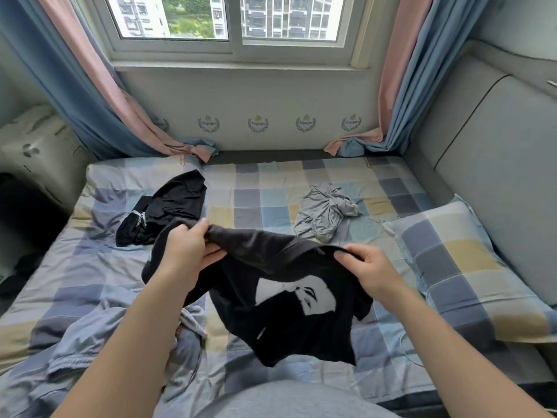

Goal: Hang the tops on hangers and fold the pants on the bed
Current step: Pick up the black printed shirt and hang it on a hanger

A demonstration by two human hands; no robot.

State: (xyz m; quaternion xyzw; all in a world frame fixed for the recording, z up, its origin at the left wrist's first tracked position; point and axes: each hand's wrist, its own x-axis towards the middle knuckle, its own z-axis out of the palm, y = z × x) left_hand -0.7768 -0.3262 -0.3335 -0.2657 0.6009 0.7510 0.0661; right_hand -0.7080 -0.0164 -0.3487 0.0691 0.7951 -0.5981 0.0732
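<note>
1. While my left hand (187, 251) and right hand (370, 270) each pinch a bunched edge of the black cotton T-shirt with a white face print (289, 333), thumbs on top and fingers curled under, it hangs between them above the middle of the checked blue, yellow and grey bed sheet (271, 188), its lower part drooping toward me.
2. I judge the task to be at its start: this top is in hand but not on a hanger, and no hanger shows anywhere in view.
3. Nothing on the bed looks folded or hung.
4. A crumpled black garment (168, 206) lies beyond my left hand, well apart from a balled-up pale grey garment (325, 212) beyond my right hand; I cannot tell which is a top and which is pants.
5. A rumpled blue-grey garment with a drawstring (99, 336) lies under my left forearm, probably pants waiting to be folded.
6. A checked pillow (458, 267) takes up the right edge of the bed, beside the grey padded headboard (497, 164).
7. Blue and pink curtains (90, 86) trail onto the far corners below the window (229, 19); they limit flat folding room there.
</note>
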